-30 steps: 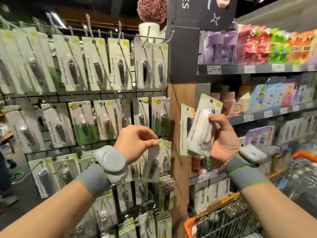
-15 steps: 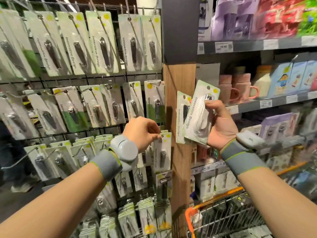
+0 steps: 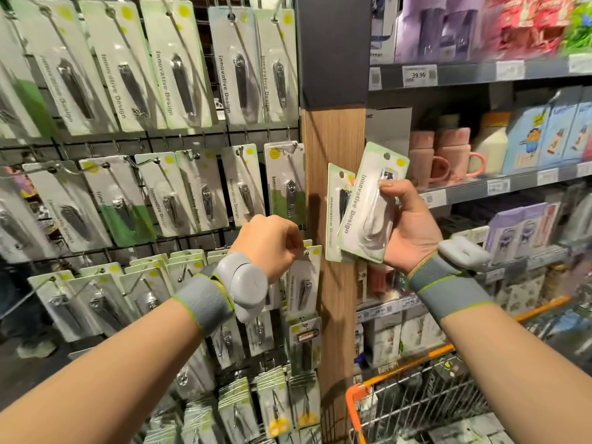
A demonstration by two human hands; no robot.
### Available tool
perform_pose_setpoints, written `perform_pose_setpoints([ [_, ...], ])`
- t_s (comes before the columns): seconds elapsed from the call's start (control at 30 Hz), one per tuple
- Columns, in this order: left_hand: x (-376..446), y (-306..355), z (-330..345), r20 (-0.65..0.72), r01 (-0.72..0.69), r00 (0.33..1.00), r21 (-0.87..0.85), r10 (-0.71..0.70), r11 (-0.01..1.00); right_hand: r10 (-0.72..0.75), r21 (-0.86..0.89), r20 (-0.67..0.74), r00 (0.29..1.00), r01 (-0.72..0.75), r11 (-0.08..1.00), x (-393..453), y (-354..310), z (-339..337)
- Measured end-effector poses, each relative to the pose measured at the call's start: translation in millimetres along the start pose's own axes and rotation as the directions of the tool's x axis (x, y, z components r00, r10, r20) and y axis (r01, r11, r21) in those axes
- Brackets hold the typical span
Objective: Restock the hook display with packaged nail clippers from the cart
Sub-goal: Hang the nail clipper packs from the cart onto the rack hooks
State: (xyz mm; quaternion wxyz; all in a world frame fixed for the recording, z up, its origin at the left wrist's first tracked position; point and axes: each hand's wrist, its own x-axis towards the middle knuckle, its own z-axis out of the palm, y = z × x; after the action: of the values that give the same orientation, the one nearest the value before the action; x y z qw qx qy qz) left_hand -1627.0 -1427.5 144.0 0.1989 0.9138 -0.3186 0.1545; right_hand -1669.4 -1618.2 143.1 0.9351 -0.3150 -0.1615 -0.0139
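The left hand (image 3: 272,243) pinched the top of a pack (image 3: 302,283) at its hook. The right hand (image 3: 408,225), just beside it, gripped two packs (image 3: 362,216).

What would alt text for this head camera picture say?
A person's left hand pinches a packaged nail clipper at a display hook, while the right hand holds spare packs above an orange-rimmed cart.

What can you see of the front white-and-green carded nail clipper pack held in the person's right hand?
The front white-and-green carded nail clipper pack is a tall card with pale green edges, a hang hole and yellow dot at its top, and "Innovative Design" printed lengthwise. A clear blister holds a metal clipper. It tilts rightward, gripped by the right hand, thumb across the blister, overlapping a second pack behind.
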Motion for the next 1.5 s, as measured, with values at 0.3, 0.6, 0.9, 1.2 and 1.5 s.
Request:
perform_pose_setpoints([
  [0.3,17,-12,11,0.01,0.122,0.992,0.136,-0.124,0.983,0.037,0.002,-0.012,0.999,-0.037,0.999,8,5,-2],
  [0.6,19,-12,8,0.032,0.143,0.988,0.138,-0.148,0.98,0.068,0.013,0.006,0.998,-0.068,0.998,4,3,3],
  [0.9,7,33,-57,0.02,0.153,0.978,-0.743,-0.206,0.652,0.089,0.001,0.042,0.995,-0.089,0.996,-3,2,26],
  [1.2,-4,39,-69,-0.093,0.13,0.947,-0.767,-0.309,0.628,0.145,-0.063,0.106,0.984,-0.139,0.988,-20,11,62],
  [1.5,-30,6,-96,-0.148,0.133,0.926,-0.731,-0.346,0.669,0.172,-0.087,0.091,0.981,-0.164,0.983,-21,12,76],
])
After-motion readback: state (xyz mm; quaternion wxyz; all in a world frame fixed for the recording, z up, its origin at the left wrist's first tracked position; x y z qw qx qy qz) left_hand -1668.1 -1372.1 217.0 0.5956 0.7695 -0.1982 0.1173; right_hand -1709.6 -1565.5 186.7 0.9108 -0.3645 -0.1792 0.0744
